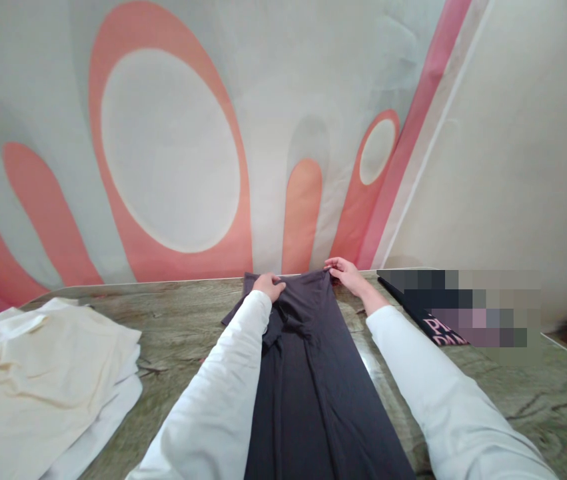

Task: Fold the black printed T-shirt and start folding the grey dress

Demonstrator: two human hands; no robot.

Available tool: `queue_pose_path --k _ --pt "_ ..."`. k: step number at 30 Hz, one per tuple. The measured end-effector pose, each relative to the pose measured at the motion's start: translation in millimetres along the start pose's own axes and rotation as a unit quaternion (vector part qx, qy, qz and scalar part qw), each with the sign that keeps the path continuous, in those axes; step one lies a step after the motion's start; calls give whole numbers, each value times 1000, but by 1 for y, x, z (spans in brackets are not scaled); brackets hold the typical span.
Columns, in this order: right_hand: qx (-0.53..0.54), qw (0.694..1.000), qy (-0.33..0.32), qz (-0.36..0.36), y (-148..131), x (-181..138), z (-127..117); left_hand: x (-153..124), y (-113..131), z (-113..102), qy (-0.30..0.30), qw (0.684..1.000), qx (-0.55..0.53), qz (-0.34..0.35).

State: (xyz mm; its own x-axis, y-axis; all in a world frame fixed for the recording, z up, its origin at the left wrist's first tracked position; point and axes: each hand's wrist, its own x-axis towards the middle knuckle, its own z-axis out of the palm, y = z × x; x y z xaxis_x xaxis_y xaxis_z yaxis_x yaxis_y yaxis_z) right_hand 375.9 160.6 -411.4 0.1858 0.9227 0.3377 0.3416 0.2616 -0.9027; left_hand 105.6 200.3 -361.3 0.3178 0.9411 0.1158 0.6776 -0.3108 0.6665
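A long dark grey-purple garment [298, 380] lies lengthwise on the table, its far end near the back edge and its near end running out of the bottom of the view. Bunched folds show in the cloth just below my left hand [269, 287], whose curled fingers grip the fabric near the top. At the far right corner of the garment, my right hand [347, 275] pinches the cloth between thumb and forefinger, with the other fingers loosely extended. Whether it is trousers or a dress I cannot tell.
Cream and white cloths [58, 373] lie in a loose pile at the left. To the right is a dark item with pink letters [446, 330], partly pixelated. The wood-grain table [188, 313] meets a wall [268, 133] with coral shapes.
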Motion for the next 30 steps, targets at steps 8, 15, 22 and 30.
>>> queue_pose_path --k 8,15,22,30 --pt "22 1000 10 -15 -5 5 -1 3 -1 14 7 998 -43 -35" --pt "-36 998 -43 -10 7 13 -1 0 -7 9 56 997 40 -18" --pt "-140 989 -30 -33 22 19 1 -7 -4 10 54 991 119 23" --pt "-241 968 17 -61 23 14 5 -11 1 12 25 982 168 86"
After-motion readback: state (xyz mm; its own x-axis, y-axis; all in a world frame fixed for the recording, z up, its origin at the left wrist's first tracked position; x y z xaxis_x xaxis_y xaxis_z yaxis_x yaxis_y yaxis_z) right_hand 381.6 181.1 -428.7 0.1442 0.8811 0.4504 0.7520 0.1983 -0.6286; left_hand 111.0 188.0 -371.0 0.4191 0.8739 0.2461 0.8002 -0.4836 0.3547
